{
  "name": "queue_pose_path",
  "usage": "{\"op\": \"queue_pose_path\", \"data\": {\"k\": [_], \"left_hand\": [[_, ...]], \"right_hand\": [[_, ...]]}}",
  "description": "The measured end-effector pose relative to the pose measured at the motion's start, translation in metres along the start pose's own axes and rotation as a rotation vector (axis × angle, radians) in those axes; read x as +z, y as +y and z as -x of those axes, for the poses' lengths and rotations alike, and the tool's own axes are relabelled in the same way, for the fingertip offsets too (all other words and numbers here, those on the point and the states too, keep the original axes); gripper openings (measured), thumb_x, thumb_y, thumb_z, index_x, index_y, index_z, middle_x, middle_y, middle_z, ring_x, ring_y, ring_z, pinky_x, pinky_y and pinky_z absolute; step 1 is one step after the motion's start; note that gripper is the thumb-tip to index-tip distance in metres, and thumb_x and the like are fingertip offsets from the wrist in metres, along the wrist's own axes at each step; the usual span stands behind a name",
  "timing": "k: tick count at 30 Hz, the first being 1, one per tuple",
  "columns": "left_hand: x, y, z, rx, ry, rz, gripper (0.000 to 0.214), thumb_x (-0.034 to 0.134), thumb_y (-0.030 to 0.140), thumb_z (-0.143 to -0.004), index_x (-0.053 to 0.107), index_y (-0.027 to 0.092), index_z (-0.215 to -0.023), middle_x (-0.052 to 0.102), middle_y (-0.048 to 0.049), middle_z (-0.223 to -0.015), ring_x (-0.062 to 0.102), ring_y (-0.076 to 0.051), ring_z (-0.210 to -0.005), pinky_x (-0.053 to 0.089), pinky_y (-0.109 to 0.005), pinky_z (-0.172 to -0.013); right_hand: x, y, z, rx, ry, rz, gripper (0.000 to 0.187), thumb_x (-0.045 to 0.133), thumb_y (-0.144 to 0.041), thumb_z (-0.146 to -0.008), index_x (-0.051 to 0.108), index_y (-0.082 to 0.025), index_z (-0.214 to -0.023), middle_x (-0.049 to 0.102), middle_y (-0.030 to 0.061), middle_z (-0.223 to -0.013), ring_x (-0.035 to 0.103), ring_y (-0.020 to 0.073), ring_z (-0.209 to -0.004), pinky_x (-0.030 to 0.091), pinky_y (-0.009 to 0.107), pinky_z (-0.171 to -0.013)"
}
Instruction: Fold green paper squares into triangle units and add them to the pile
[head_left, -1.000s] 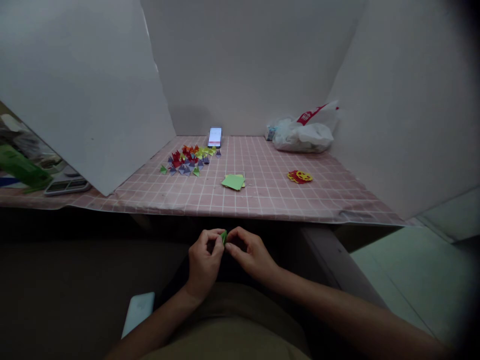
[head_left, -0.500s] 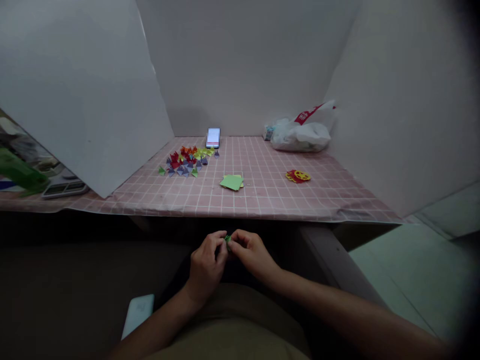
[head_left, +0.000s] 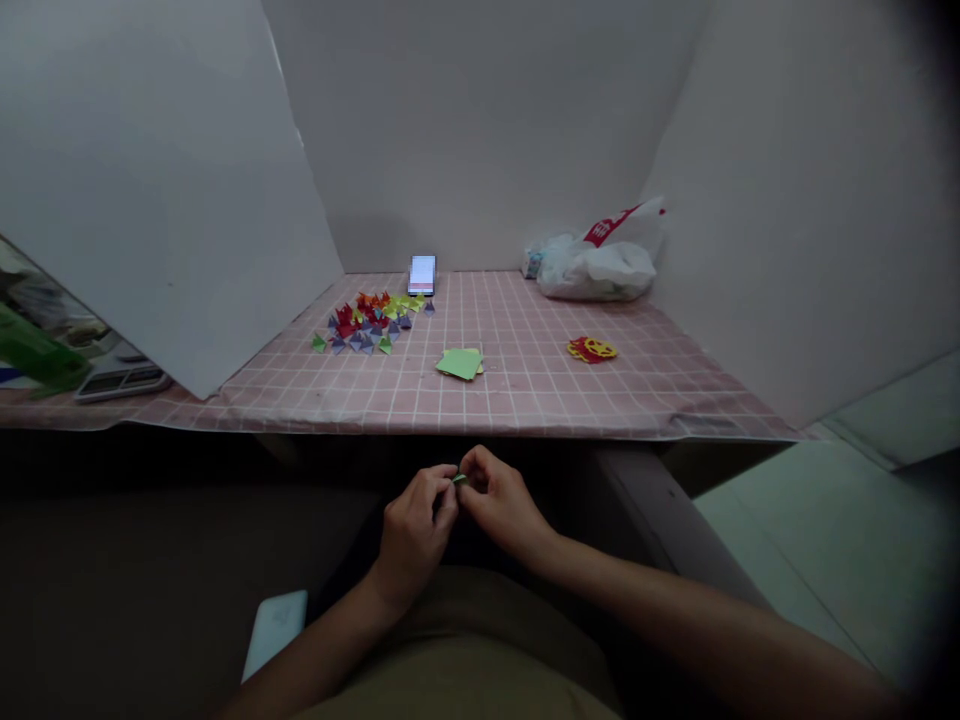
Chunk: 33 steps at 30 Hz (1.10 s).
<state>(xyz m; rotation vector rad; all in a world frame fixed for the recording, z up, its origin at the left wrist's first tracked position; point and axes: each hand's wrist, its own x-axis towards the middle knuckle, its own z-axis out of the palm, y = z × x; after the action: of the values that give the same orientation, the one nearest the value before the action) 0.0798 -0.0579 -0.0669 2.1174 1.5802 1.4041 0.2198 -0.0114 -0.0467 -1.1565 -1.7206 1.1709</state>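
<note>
A small folded piece of green paper [head_left: 459, 479] sits between my two hands, above my lap and in front of the table edge. My left hand [head_left: 417, 530] pinches its left side between thumb and fingers. On the other side, the curled thumb and forefinger of my right hand [head_left: 504, 505] close around its right end; the fingertips partly cover it. On the table beyond lies a short stack of green and yellow paper squares [head_left: 460, 364]. To its left stands a cluster of small folded paper pieces [head_left: 367, 322] in red, orange, yellow, purple and green.
A lit phone [head_left: 422, 275] leans at the back of the pink checked table [head_left: 517, 400]. Yellow and red cut-out shapes [head_left: 592, 349] lie to the right, with a white plastic bag [head_left: 600, 268] behind. White panels flank the table. A pale flat device [head_left: 276, 630] rests beside my left forearm.
The green paper has turned and now shows as a thin, flatter sliver. My right forefinger has lifted slightly and spread from the thumb. The view has shifted a little.
</note>
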Motion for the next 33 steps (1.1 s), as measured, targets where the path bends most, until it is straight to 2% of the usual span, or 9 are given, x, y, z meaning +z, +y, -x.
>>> {"op": "queue_pose_path", "data": {"k": [15, 22, 25, 28, 33], "left_hand": [[-0.002, 0.001, -0.002, -0.009, 0.015, 0.056, 0.011, 0.052, 0.013, -0.091, 0.06, 0.019, -0.086, 0.072, -0.0066, -0.099, 0.069, -0.017, -0.089, 0.052, -0.027, -0.079], [-0.007, 0.002, -0.009, -0.136, -0.014, 0.152, 0.01, 0.054, 0.017, -0.091, 0.062, 0.018, -0.086, 0.072, -0.0063, -0.098, 0.068, -0.018, -0.089, 0.051, -0.028, -0.079], [-0.013, -0.001, -0.015, -0.199, -0.055, 0.21, 0.009, 0.055, 0.019, -0.091, 0.064, 0.018, -0.088, 0.072, -0.0062, -0.098, 0.067, -0.018, -0.091, 0.05, -0.029, -0.081], [-0.022, -0.004, -0.023, -0.262, -0.136, 0.293, 0.011, 0.056, 0.021, -0.091, 0.066, 0.019, -0.088, 0.072, -0.0051, -0.096, 0.067, -0.018, -0.09, 0.049, -0.029, -0.082], [-0.034, -0.004, -0.03, -0.207, -0.237, 0.336, 0.009, 0.059, 0.02, -0.088, 0.067, 0.018, -0.084, 0.067, -0.0032, -0.086, 0.063, -0.017, -0.081, 0.048, -0.028, -0.075]], "right_hand": [[0.0, -0.001, -0.001, 0.024, -0.016, 0.006, 0.021, 0.048, -0.004, -0.065, 0.051, -0.019, -0.08, 0.048, -0.0062, -0.06, 0.045, 0.0117, -0.056, 0.032, 0.022, -0.052], [-0.002, -0.005, 0.001, 0.002, -0.042, 0.012, 0.007, 0.055, -0.013, -0.076, 0.053, -0.019, -0.08, 0.052, -0.0043, -0.063, 0.048, 0.0123, -0.059, 0.034, 0.024, -0.054], [-0.01, -0.013, 0.0, -0.036, -0.082, 0.026, 0.005, 0.059, -0.022, -0.08, 0.055, -0.018, -0.081, 0.054, -0.0024, -0.068, 0.049, 0.0133, -0.063, 0.037, 0.025, -0.058], [-0.019, -0.016, -0.005, -0.135, -0.061, 0.02, 0.015, 0.052, -0.028, -0.088, 0.06, -0.017, -0.082, 0.058, 0.002, -0.078, 0.052, 0.0158, -0.073, 0.041, 0.029, -0.067], [-0.023, -0.01, -0.012, -0.034, -0.211, -0.152, 0.013, 0.061, -0.027, -0.081, 0.067, -0.016, -0.087, 0.065, 0.0046, -0.086, 0.058, 0.0184, -0.082, 0.044, 0.031, -0.076]]}}
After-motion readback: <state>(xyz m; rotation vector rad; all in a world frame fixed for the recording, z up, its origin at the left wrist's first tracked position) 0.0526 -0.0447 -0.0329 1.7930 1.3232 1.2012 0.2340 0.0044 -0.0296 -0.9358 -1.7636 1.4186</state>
